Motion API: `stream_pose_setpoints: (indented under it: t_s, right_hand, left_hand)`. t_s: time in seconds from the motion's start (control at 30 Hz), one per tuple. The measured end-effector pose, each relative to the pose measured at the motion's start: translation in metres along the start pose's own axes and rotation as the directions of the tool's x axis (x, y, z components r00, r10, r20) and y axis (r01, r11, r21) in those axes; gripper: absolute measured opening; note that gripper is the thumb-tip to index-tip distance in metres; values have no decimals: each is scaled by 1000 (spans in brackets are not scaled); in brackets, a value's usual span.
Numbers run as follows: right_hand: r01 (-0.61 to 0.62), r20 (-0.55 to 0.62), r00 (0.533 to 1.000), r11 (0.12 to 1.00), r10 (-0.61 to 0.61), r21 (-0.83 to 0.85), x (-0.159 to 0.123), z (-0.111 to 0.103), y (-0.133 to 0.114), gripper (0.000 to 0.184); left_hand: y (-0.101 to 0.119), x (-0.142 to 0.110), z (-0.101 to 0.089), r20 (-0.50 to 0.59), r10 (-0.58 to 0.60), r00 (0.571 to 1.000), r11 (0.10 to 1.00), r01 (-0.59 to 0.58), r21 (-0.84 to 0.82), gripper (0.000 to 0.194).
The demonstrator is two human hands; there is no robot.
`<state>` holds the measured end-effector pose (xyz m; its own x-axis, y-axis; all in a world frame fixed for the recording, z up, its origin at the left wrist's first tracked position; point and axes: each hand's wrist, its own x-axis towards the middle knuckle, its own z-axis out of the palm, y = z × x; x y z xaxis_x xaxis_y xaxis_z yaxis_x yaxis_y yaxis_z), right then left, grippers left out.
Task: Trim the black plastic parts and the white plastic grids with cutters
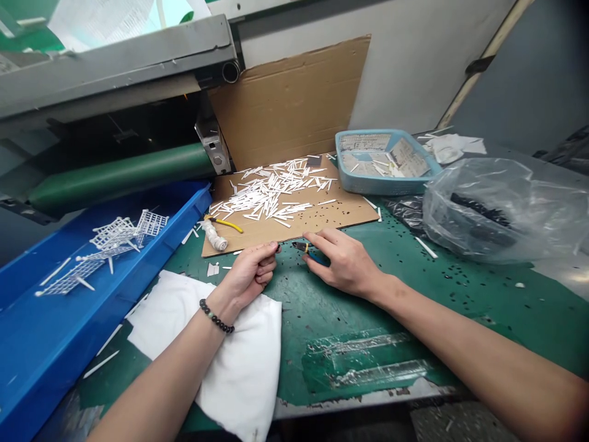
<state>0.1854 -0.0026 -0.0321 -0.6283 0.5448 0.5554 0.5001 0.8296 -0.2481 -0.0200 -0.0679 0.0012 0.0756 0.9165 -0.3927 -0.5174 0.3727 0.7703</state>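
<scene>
My left hand [254,270] is closed in a pinch above the table's middle, and a small black part [278,248] pokes out at its fingertips. Just right of it, my right hand [343,261] wraps round a pair of cutting pliers [317,253] with blue and yellow handles. The dark jaws of the pliers point left at the black part, a short gap apart from it. A white cloth [243,362] lies under my left wrist. Most of the black part is hidden by my fingers.
Many white sticks [271,190] lie on cardboard [350,218], near yellow-handled pliers [227,225]. At left, a blue tray [105,294] holds white lattice pieces [117,236]. A light-blue basket [386,184] and a clear plastic bag [488,209] of black parts stand right. Black bits litter the green table [294,344].
</scene>
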Motion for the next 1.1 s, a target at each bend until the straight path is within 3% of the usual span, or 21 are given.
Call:
stream_pose_setpoints:
  t_s: [0.1, 0.23, 0.37, 0.5, 0.63, 0.77, 0.87, 0.93, 1.03, 1.1]
  right_hand:
    - [-52, -20, 998, 998, 51, -20, 1, -3, 3, 34]
    - [-2, 52, 999, 984, 12, -180, 2, -7, 8, 30]
    - [-49, 23, 998, 983, 53, -177, 4, -9, 11, 29]
    - [-57, 70, 995, 982, 71, -181, 6, -13, 8, 27]
    - [-69, 90, 992, 980, 87, -189, 8, -19, 7, 30]
    - [-120, 71, 989, 979, 133, -165, 7, -16, 12, 29]
    - [-109, 17, 994, 990, 111, -86, 5, -11, 18, 25]
    - [-60, -7, 998, 998, 60, -27, 5, -9, 21, 26]
    - [-46, 6, 999, 997, 46, 68, 5, -10, 24, 22]
    - [-136, -59, 987, 976, 147, 168, 5, -10, 25, 13]
  left_hand:
    - [3, 3, -5, 10, -58, 998, 986, 58, -154, 9]
    - [5, 5, -9, 10, -28, 1000, 963, 30, -267, 3]
    - [5, 2, -4, -32, -39, 999, 977, 32, -213, 14]
    - [17, -2, 17, -59, -52, 997, 992, 44, -121, 24]
    - [44, 15, 72, 37, 21, 999, 1000, -21, 4, 30]
    - [51, 62, 167, 164, 187, 969, 950, -221, 223, 26]
    - [28, 106, 240, 327, 310, 893, 842, -417, 342, 14]
    - [4, 132, 276, 456, 301, 837, 769, -496, 402, 18]
    - [-31, 161, 303, 565, 292, 772, 659, -591, 465, 28]
    - [-47, 171, 308, 576, 286, 766, 644, -599, 476, 27]
